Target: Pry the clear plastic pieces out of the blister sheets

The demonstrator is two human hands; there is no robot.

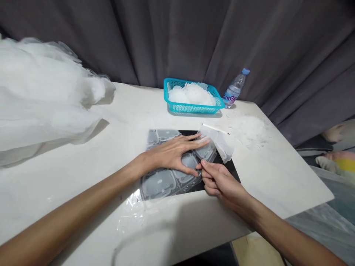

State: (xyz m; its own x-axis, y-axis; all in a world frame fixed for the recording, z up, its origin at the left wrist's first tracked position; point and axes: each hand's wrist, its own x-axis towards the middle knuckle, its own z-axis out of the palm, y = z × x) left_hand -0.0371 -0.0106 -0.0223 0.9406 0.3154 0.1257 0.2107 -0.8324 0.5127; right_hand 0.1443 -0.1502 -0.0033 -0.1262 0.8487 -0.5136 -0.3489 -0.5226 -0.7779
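A clear plastic sheet (159, 183) with rounded, frosted panel shapes lies over a black mat (234, 170) on the table. My left hand (177, 149) rests on the sheet with its fingers spread, thumb pointing toward my right hand. At the sheet's right side, my right hand (217, 177) is closed in a pinch at its edge; the fingertips partly hide what they grip. A loose frosted flap (219, 142) sticks up just beyond the hands, at the mat's far right corner.
A turquoise basket (194, 109) of white frosted pieces stands at the table's back, beside a water bottle (233, 90). White scraps (251, 131) lie to the right. A large bulging bag (41, 88) of white material covers the left. A grey curtain (177, 40) hangs behind.
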